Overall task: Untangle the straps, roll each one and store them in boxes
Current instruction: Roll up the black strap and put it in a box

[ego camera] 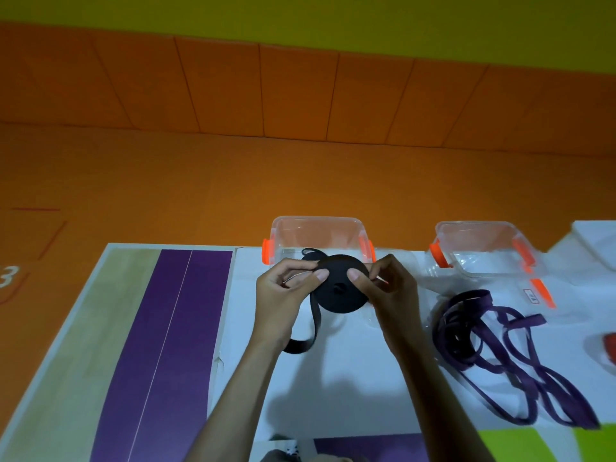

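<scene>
My left hand (286, 290) and right hand (391, 290) both pinch the black strap roll (340, 300), thumbs on its face, just on the near side of the left box (316, 223). I should keep the coil tight while winding in the loose tail (315, 323) hanging below. The purple strap (483, 348) lies tangled to the right.

Red thing (611, 350): right of purple strap (520, 321), cut off by edge.
Label (529, 295): above purple strap, unreadably small.
</scene>
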Action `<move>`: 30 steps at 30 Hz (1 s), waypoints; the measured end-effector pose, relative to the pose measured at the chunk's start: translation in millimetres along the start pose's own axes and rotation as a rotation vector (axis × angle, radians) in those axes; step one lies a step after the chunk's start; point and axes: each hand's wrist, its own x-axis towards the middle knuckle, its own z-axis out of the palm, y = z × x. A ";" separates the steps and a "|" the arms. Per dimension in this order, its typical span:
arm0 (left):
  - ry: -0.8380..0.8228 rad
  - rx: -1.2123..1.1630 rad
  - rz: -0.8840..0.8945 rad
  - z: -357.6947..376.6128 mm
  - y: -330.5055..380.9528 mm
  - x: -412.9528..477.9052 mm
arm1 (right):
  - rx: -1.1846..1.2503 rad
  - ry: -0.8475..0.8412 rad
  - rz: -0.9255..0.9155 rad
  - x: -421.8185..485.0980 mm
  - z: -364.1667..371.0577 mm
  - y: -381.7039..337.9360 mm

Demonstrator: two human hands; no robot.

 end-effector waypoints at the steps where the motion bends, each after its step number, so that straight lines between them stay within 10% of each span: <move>1: -0.006 -0.009 -0.005 1.2 -2.1 -0.3 | 0.029 0.003 -0.002 0.7 -1.3 -2.1; 30: 0.036 0.018 -0.006 -21.6 -13.8 4.7 | 0.092 -0.039 0.055 9.2 20.1 10.3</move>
